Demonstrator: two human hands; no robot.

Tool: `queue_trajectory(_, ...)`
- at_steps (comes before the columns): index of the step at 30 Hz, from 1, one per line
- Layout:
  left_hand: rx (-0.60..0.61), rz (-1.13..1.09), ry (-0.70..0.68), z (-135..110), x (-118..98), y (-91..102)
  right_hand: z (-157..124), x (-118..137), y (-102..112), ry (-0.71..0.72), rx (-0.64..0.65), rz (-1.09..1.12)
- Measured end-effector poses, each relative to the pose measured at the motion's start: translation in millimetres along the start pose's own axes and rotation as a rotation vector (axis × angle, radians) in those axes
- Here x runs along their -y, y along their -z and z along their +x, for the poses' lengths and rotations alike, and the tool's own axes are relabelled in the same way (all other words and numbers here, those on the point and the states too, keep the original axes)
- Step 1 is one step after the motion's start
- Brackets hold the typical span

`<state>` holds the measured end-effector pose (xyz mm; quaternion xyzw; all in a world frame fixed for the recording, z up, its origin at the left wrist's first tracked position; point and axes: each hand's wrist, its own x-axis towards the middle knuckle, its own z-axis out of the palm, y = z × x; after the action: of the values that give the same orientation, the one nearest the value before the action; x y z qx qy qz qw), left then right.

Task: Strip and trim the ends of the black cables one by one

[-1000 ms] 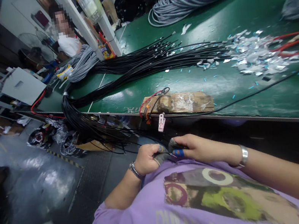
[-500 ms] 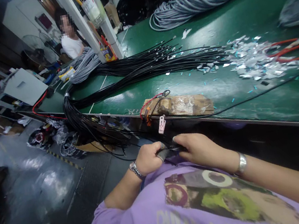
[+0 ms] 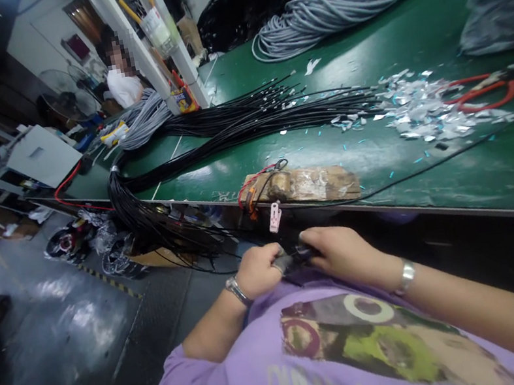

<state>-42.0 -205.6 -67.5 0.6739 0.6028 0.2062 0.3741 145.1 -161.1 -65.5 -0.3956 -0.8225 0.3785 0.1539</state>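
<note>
Just in front of my purple shirt, my left hand [image 3: 264,269] is closed, with dark coverings on its thumb and finger. A thin black cable [image 3: 216,271] runs into it from the hanging bundle. Close by on the right, my right hand [image 3: 340,252] is curled with thumb and finger pinched together. Dark cable shows between the two hands, but its end is hard to make out in the shadow. A pink clip [image 3: 275,217] hangs from the bench edge above my hands. Behind it, a wooden block [image 3: 319,183] with tape and red and black wires lies at the bench edge.
The green bench [image 3: 195,180] carries tied black cables [image 3: 221,133], a grey cable coil [image 3: 301,22], white and silver scraps [image 3: 426,109] and red-handled cutters [image 3: 494,97]. A plastic bag [image 3: 497,4] stands far right. A person [image 3: 123,83] sits beyond the posts.
The view has shifted slightly. My hands stay close together at the bench edge, with small finger movement. A green shape has appeared at the right edge.
</note>
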Motion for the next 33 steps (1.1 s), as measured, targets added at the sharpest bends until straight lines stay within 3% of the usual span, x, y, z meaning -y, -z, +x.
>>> queue_trajectory(2, -0.044, 0.166, -0.011, -5, -5, 1.5, -1, 1, 2, 0.001, -0.020, -0.176)
queue_trajectory(3, -0.032, 0.142, -0.012, -7, -5, 2.1, -3, 1, 2, 0.001, 0.006, -0.123)
queue_trajectory(7, 0.280, -0.441, -0.009, -2, 4, 3.5, -9, 3, -4, 0.041, 0.195, 0.578)
queue_trajectory(9, 0.327, -0.570, -0.017, 2, 7, 4.2, -9, 1, -3, 0.062, 0.206, 0.702)
queue_trajectory(13, 0.097, -0.387, -0.053, 1, 3, 7.2, -6, -7, 13, 0.069, -0.022, 0.286)
queue_trajectory(17, 0.073, -0.439, -0.015, -4, 3, 10.0, -9, -13, 27, 0.105, -0.002, 0.367)
queue_trajectory(21, 0.054, -0.489, 0.028, -6, 6, 8.2, -12, -13, 21, -0.001, -0.135, 0.474)
queue_trajectory(26, 0.096, -0.483, 0.025, -8, 3, 5.7, -7, -7, 6, 0.041, 0.140, 0.565)
queue_trajectory(33, 0.134, -0.440, -0.048, -8, -5, 12.7, -4, 3, 15, 0.124, 0.259, 0.381)
